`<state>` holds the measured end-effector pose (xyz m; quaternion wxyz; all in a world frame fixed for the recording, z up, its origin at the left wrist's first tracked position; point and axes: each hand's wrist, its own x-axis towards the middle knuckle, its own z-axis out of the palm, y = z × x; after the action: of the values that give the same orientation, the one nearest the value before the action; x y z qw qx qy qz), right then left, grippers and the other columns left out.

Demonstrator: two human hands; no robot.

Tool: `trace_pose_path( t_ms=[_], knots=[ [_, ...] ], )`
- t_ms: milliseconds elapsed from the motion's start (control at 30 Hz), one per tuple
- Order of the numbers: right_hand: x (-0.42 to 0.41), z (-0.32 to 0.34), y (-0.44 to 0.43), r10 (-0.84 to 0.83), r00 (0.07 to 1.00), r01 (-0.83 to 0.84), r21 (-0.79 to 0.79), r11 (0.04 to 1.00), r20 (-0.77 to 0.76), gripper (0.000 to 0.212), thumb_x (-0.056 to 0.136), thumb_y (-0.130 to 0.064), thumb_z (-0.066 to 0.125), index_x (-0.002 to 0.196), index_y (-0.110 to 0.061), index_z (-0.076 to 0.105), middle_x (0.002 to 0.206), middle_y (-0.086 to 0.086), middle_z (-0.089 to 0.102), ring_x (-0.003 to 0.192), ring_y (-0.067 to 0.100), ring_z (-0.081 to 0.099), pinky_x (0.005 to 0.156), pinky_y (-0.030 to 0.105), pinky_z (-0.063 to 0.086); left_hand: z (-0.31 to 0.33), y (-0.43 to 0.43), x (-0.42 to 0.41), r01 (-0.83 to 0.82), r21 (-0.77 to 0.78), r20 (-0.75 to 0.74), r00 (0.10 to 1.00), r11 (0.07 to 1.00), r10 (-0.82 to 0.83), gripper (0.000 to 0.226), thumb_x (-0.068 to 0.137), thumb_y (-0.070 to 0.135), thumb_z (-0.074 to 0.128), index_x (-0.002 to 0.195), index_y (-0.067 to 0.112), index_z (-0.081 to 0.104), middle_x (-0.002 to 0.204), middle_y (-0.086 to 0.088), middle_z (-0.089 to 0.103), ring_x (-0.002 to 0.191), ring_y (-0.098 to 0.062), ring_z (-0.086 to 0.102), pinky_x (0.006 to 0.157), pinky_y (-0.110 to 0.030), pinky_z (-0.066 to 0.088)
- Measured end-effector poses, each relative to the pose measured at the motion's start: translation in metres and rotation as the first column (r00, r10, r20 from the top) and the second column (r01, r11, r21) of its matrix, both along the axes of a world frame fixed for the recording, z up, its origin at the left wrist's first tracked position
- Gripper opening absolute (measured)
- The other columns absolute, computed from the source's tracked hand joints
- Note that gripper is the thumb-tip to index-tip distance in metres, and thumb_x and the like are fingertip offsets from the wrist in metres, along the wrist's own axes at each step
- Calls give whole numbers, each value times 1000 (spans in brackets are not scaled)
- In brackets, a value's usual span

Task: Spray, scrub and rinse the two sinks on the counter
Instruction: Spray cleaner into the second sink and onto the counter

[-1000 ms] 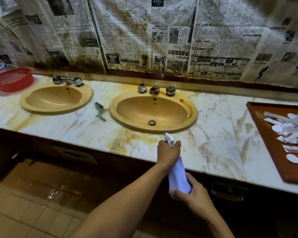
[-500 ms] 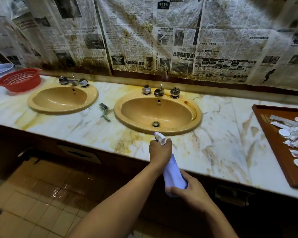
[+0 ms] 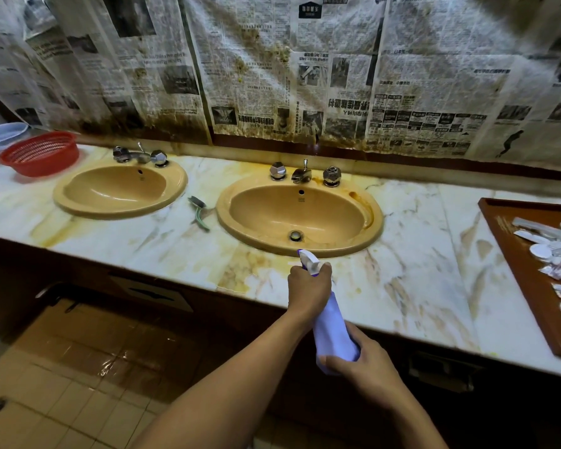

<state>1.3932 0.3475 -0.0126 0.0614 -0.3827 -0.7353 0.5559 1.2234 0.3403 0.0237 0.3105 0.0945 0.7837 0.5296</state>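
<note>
Two tan oval sinks are set into a stained marble counter (image 3: 418, 270): the left sink (image 3: 119, 189) and the right sink (image 3: 300, 215), which has brown grime on its right rim. I hold a pale purple spray bottle (image 3: 332, 332) just in front of the right sink, its white nozzle aimed at the basin. My left hand (image 3: 310, 283) wraps the bottle's neck at the trigger. My right hand (image 3: 363, 367) grips the bottle's base. A green-handled scrub brush (image 3: 198, 212) lies on the counter between the sinks.
Chrome taps stand behind the left sink (image 3: 140, 155) and the right sink (image 3: 303, 173). A red basket (image 3: 39, 153) and a blue bowl (image 3: 0, 136) sit at the far left. A brown tray (image 3: 512, 247) with white sachets is at the right. Stained newspaper covers the wall.
The view has shifted slightly, so the counter sits a little lower and to the right in frame. Both hands keep the same hold on the bottle near the right sink's front rim.
</note>
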Motion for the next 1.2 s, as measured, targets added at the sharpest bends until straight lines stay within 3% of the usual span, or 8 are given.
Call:
trace_pose_path(
  t_ms=[100, 233, 367, 500, 733, 867, 1000, 1200],
  knots=[
    [10, -2, 0, -63, 998, 63, 15, 998, 5, 92, 71, -36, 86, 154, -31, 46, 141, -10, 63, 116, 4, 60, 77, 9, 44, -2, 9, 11, 61, -29, -7, 998, 998, -61, 38, 97, 40, 62, 111, 5, 58, 102, -5, 65, 78, -10, 60, 60, -23, 40],
    [25, -5, 1, -121, 993, 121, 4, 993, 8, 84, 74, -33, 86, 150, -35, 49, 131, -17, 65, 107, -5, 61, 76, 10, 45, -2, 18, 25, 157, -84, -55, 985, 984, -162, 34, 97, 39, 58, 107, 7, 57, 99, -5, 66, 92, -24, 63, 74, -31, 47],
    [35, -6, 2, -141, 990, 141, -7, 990, 32, 101, 58, -54, 80, 152, -36, 47, 138, -16, 63, 117, 1, 62, 89, 21, 51, 1, 26, 35, 211, -188, -93, 969, 959, -231, 39, 92, 38, 49, 109, 6, 61, 105, -11, 70, 101, -33, 65, 85, -38, 50],
    [41, -5, 4, -166, 986, 166, -13, 986, 36, 105, 58, -57, 80, 154, -34, 45, 142, -12, 62, 120, 5, 61, 92, 23, 51, -2, 33, 44, 196, -112, -71, 976, 974, -204, 39, 93, 41, 56, 110, 7, 59, 104, -9, 68, 101, -30, 66, 88, -40, 54],
    [43, -2, 7, -219, 975, 219, -6, 976, 24, 92, 72, -46, 85, 154, -30, 46, 141, -8, 62, 114, 7, 60, 83, 19, 45, -5, 42, 49, 218, -35, -21, 975, 975, -219, 38, 94, 42, 62, 109, 7, 56, 103, -5, 64, 93, -22, 62, 70, -31, 43],
    [44, -4, 5, -231, 973, 232, -14, 973, 21, 102, 57, -61, 78, 151, -33, 50, 134, -12, 66, 115, 5, 63, 90, 26, 51, -7, 43, 50, 238, -57, -21, 971, 970, -239, 33, 95, 36, 61, 111, 8, 55, 102, -2, 62, 94, -22, 62, 74, -32, 44],
    [45, -7, 2, -235, 972, 236, -25, 972, 20, 96, 62, -56, 81, 150, -34, 51, 135, -13, 65, 116, 5, 62, 87, 24, 50, -10, 42, 50, 245, -90, -43, 967, 965, -249, 32, 94, 34, 60, 111, 7, 56, 102, -3, 64, 87, -18, 61, 66, -30, 42],
    [44, -10, -3, -230, 973, 231, -33, 972, 22, 87, 75, -40, 86, 153, -34, 47, 143, -12, 60, 119, 6, 60, 85, 21, 48, -5, 40, 48, 264, -182, -90, 955, 947, -284, 36, 90, 37, 53, 109, 6, 60, 101, -8, 69, 91, -29, 61, 72, -34, 43]
  ],
)
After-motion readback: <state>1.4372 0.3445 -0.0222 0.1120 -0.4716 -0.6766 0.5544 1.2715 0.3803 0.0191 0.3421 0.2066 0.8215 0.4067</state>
